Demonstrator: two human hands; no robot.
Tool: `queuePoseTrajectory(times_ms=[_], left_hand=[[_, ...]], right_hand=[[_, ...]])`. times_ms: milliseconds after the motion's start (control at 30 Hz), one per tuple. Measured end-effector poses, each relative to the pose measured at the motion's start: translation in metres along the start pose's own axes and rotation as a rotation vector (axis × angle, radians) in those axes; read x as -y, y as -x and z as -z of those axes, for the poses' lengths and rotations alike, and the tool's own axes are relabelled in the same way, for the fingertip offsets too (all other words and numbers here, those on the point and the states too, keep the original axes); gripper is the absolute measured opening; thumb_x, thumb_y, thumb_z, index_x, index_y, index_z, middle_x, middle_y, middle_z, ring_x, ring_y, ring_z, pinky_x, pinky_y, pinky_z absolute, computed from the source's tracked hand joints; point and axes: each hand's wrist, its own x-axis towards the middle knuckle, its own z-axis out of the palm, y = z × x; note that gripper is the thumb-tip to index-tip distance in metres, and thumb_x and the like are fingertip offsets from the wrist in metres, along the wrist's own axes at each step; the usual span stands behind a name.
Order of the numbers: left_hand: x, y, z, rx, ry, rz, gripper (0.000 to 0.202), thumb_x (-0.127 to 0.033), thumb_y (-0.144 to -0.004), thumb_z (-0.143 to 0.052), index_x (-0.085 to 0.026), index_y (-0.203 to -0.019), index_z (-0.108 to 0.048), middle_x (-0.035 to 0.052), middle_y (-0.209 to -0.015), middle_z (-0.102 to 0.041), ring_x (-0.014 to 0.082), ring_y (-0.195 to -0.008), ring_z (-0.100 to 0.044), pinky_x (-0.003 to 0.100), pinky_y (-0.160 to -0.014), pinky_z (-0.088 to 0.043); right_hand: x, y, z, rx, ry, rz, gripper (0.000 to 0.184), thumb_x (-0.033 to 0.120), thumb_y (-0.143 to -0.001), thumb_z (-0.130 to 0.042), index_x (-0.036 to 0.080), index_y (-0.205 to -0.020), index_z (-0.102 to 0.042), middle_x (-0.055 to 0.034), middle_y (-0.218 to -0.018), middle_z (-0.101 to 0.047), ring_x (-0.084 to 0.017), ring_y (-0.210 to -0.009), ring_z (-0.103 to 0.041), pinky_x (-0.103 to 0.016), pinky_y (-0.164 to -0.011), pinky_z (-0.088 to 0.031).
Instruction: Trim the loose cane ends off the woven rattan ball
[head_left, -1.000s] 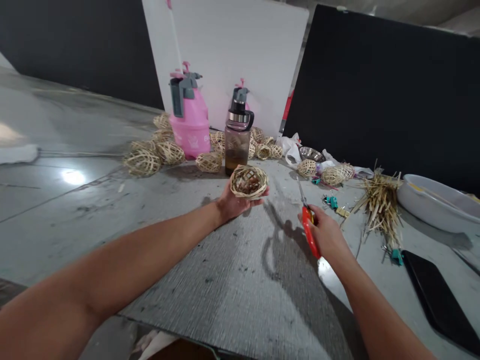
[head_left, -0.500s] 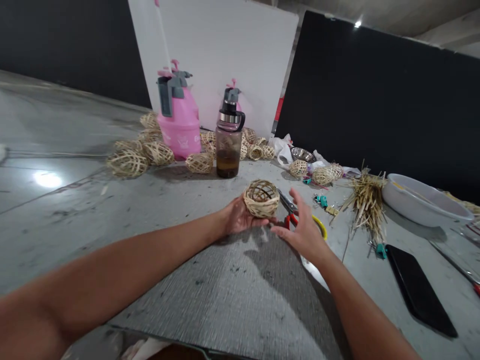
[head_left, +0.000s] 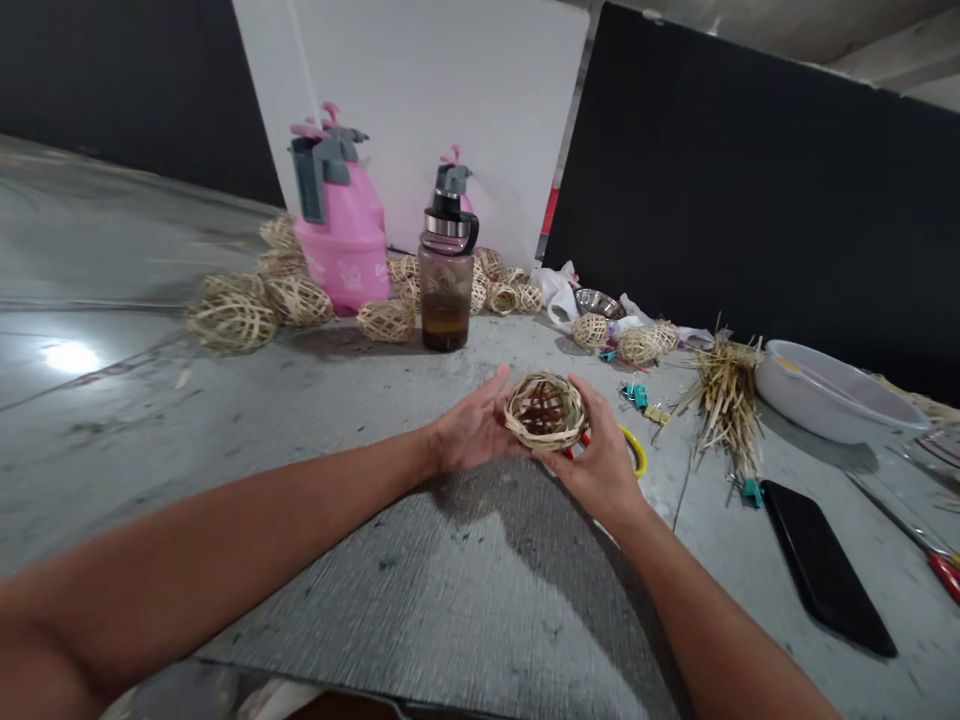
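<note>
A small round woven bamboo basket (head_left: 546, 415) is held a little above the table, its open mouth tilted toward me. My right hand (head_left: 606, 462) grips it from the right, thumb at the lower rim and fingers around the far side. On the left, my left hand (head_left: 474, 425) cups the basket with the thumb raised; its other fingers are partly hidden beneath it. Behind my right hand lies a pair of scissors with red and yellow handles (head_left: 637, 452), mostly covered by the hand and basket.
A drink bottle (head_left: 445, 290) and a pink pressure sprayer (head_left: 346, 235) stand behind, among several woven bamboo pieces (head_left: 232, 318). To the right are teal binder clips (head_left: 636, 396), a bundle of bamboo strips (head_left: 724, 395), a white basin (head_left: 832, 405) and a black phone (head_left: 825, 565).
My right hand has closed onto the basket's right side. The basket has turned so that its opening faces me more, and the whole view has shifted slightly.
</note>
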Motion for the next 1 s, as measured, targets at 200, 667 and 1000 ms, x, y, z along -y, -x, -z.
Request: queuePoseTrajectory(times_ms=[200,667,1000], left_hand=[[0.003,0.002,-0.001,0.068,-0.030,0.028,0.053,-0.070,-0.098,-0.054,-0.025,-0.106,-0.081,0.0102,-0.096,-0.083,0.0323,-0.106,-0.076,0.044,-0.094,-0.057],[0.008,0.000,0.000,-0.082,-0.062,-0.306,0.067,-0.039,-0.076,-0.092,-0.028,-0.135,-0.064,0.0124,-0.137,-0.073,0.0333,-0.129,-0.067,0.043,-0.102,-0.055],[0.013,-0.005,0.003,-0.281,-0.395,-0.382,0.068,-0.022,-0.062,-0.098,-0.028,-0.122,-0.067,0.0080,-0.124,-0.074,0.0348,-0.129,-0.064,0.045,-0.110,-0.048]], right_hand=[[0.002,0.001,-0.004,0.013,-0.243,-0.171,0.091,0.046,-0.075,-0.092,0.027,-0.153,-0.048,-0.0163,-0.154,-0.059,-0.035,-0.141,-0.059,-0.058,-0.120,-0.048],[0.005,-0.001,0.004,-0.048,0.045,-0.099,0.071,0.029,-0.080,-0.071,0.026,-0.149,-0.052,-0.0157,-0.150,-0.054,-0.036,-0.143,-0.049,-0.060,-0.121,-0.040],[0.039,-0.005,0.005,-0.045,-0.348,-0.437,0.031,0.050,-0.087,-0.070,0.021,-0.094,-0.079,-0.0025,-0.079,-0.069,-0.019,-0.074,-0.061,-0.030,-0.067,-0.046]])
